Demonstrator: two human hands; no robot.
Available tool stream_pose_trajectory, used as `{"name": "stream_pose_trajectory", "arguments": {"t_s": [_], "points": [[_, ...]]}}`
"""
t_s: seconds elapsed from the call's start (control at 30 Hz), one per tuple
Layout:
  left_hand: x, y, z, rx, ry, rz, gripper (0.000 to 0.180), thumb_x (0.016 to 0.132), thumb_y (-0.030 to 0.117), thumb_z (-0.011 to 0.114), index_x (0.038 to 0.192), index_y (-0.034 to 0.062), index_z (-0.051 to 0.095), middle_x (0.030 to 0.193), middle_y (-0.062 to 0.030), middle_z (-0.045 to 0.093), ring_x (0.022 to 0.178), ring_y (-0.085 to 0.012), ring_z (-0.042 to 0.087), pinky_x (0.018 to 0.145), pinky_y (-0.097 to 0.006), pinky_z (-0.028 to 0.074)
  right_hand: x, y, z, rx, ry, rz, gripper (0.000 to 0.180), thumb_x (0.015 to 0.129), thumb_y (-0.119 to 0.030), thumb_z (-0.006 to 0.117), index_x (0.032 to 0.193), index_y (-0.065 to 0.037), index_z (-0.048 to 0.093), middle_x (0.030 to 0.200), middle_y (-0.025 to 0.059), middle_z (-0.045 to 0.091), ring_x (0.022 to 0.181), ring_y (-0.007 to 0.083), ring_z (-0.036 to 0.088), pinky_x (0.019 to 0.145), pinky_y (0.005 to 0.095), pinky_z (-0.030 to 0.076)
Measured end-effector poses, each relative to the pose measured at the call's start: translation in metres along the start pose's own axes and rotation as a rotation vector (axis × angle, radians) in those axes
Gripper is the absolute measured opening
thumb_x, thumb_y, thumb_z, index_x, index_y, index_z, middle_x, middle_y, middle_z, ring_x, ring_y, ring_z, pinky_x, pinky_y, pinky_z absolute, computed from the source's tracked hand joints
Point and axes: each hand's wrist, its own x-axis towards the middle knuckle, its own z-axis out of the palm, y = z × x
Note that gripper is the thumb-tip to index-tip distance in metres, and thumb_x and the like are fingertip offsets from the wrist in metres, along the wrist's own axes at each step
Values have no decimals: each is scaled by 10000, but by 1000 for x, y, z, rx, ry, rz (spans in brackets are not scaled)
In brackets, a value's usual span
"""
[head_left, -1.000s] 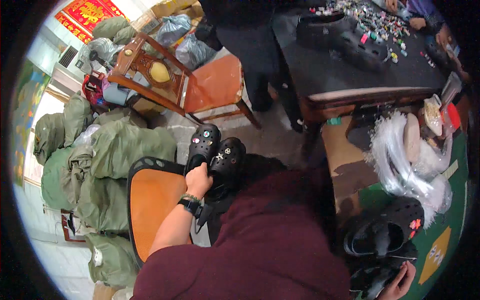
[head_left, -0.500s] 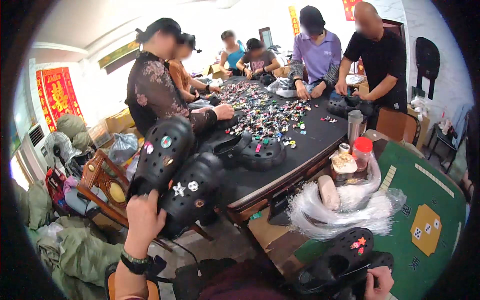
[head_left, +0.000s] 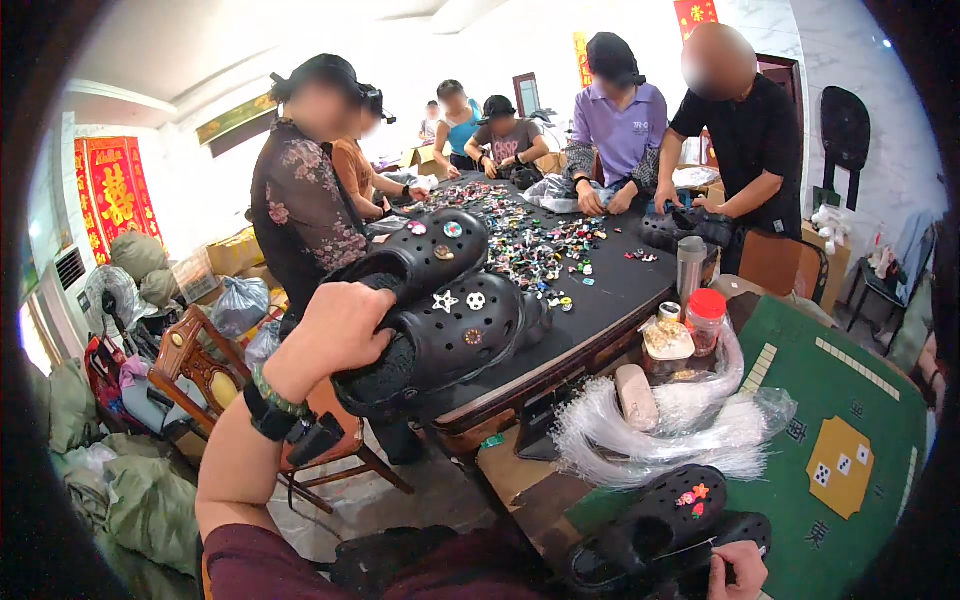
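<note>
Place: home-style room serving as a small workshop
Dark counter (head_left: 622,280): heaped with small coloured charms (head_left: 545,245), several people (head_left: 620,125) working around it, black clogs (head_left: 505,325) fitted with charms
Domestic signs: carved wooden chair (head_left: 196,352), red wall hangings (head_left: 118,205), green game counter (head_left: 775,425) with tiles (head_left: 760,368)
Left side: bulging green sacks (head_left: 145,515), grey plastic bags (head_left: 240,306), cardboard boxes (head_left: 238,252)

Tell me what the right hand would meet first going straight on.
The right hand would probably meet the lower pair of black clogs, just ahead of it; depth is unclear, so they may already touch.
</note>
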Motion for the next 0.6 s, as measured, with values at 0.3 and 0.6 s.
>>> {"name": "stream_pose_trajectory", "arguments": {"t_s": [0.3, 0.6], "points": [[42, -31, -16, 250, -201, 385, 143, 608, 157, 719, 739, 102, 702, 682, -111, 665, 713, -308, 677, 774, -409, 501, 1, 4, 1, 45, -15, 28, 83, 902, 29, 642, 981, 11, 658, 919, 154, 656, 855, 297, 650, 811, 357, 513], [43, -55, -32, 316, -157, 348, 209, 696, 61, 642, 834, 154, 769, 772, -54, 654, 929, -242, 653, 1094, -440, 397, 2, 6, 0, 40, -45, -15, 82, 907, 42, 628, 983, 23, 651, 932, 153, 659, 860, 303, 648, 819, 366, 513]]}}
